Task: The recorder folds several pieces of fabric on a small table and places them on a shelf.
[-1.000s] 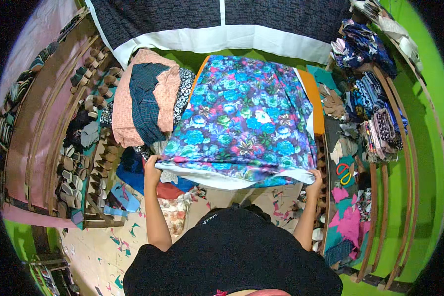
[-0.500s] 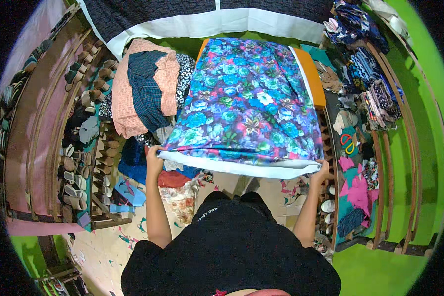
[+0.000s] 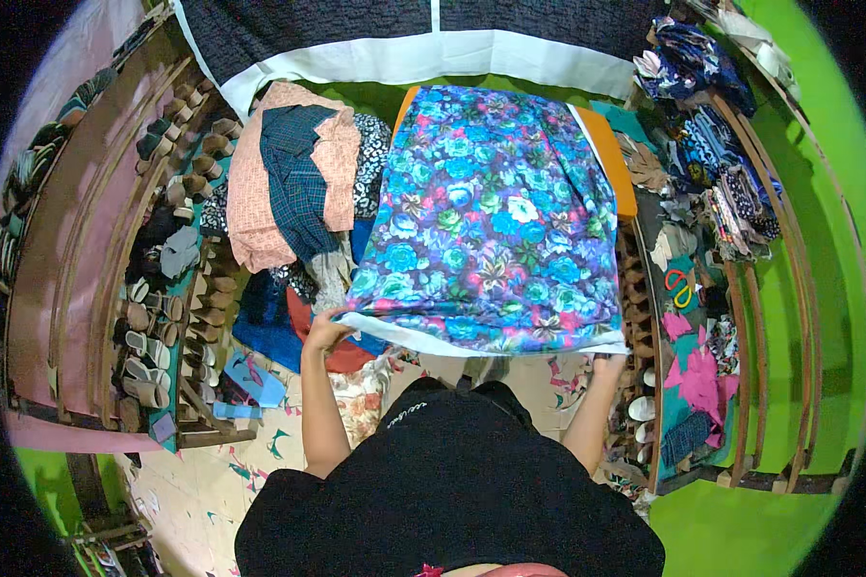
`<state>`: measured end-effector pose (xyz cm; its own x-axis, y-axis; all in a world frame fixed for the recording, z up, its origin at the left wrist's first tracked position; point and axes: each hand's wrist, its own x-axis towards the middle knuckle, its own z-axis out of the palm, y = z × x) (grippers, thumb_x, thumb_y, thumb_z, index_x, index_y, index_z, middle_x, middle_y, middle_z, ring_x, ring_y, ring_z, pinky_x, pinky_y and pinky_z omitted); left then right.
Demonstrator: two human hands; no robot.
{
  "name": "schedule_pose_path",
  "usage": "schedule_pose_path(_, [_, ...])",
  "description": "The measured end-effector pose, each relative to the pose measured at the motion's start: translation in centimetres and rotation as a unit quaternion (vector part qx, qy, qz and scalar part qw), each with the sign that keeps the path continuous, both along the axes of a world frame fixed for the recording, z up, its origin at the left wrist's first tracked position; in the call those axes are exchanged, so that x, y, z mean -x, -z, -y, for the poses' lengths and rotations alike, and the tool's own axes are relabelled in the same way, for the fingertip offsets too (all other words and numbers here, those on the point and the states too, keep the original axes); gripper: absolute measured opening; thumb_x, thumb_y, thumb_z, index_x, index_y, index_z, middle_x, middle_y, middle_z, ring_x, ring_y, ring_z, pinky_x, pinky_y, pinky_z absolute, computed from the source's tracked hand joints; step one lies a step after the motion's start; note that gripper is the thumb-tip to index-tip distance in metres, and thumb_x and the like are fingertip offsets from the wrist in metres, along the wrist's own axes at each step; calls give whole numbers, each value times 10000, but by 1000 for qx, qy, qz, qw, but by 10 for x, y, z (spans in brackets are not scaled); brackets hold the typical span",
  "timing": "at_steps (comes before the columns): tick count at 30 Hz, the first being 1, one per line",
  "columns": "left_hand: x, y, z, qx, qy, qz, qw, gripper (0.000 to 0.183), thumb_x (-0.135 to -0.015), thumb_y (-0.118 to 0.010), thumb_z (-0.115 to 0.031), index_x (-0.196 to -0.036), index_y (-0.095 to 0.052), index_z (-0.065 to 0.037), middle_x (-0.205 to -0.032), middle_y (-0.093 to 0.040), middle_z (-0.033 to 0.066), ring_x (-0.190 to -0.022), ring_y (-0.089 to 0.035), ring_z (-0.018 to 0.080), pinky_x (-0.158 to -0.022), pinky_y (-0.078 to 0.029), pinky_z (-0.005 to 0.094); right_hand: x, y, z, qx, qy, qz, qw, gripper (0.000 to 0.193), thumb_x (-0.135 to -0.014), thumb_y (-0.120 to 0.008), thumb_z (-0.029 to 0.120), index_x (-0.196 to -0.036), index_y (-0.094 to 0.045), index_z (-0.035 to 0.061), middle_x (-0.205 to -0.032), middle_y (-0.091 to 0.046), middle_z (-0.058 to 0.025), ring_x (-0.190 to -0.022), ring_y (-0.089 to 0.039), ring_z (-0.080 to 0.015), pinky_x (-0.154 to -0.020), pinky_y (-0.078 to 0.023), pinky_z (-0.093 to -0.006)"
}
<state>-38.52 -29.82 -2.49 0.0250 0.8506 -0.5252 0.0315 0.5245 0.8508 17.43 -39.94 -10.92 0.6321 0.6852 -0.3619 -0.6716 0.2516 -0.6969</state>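
Note:
A large floral cloth (image 3: 491,207) in blue, purple and pink lies spread over an orange-edged surface (image 3: 618,178). Its white underside (image 3: 414,338) shows along the near edge. At the near left corner my left hand (image 3: 327,330) is closed on that edge. My right hand (image 3: 607,363) grips the near right corner, its fingers mostly hidden by the fabric. The cloth hangs stretched between the two hands, with small folds near the front.
Left of the cloth lies a pile of peach fabric (image 3: 250,192) with a dark checked piece (image 3: 293,163) on top. Wooden racks of shoes (image 3: 149,346) stand at the left. At the right, scissors (image 3: 680,288) lie among scraps, near stacked folded fabrics (image 3: 736,216). Scraps litter the tiled floor (image 3: 202,500).
Both hands have come down toward me with the near edge of the cloth, and the left has shifted right. Less of the white underside shows at the right side.

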Motion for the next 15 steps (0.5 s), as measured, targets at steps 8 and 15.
schedule_pose_path(8, [-1,8,1,-116,-179,151,965,240,-794,-542,-207,-814,-590,27,-788,-586,59,-667,-543,136,-614,-427,242,16,-25,3,-260,-133,-116,949,565,-782,-444,373,-1208,-367,9,-1208,-416,-97,-1105,-382,-277,-950,-255,-438])
schedule_pose_path(15, [-17,20,-3,-200,-167,-214,941,182,-656,-636,-151,-608,-541,-4,-629,-550,29,-566,-478,95,-538,-390,235,-1,37,-30,57,-128,-55,989,306,-771,-577,291,-992,-552,82,-932,-569,-60,-837,-530,-222,-766,-422,-360])
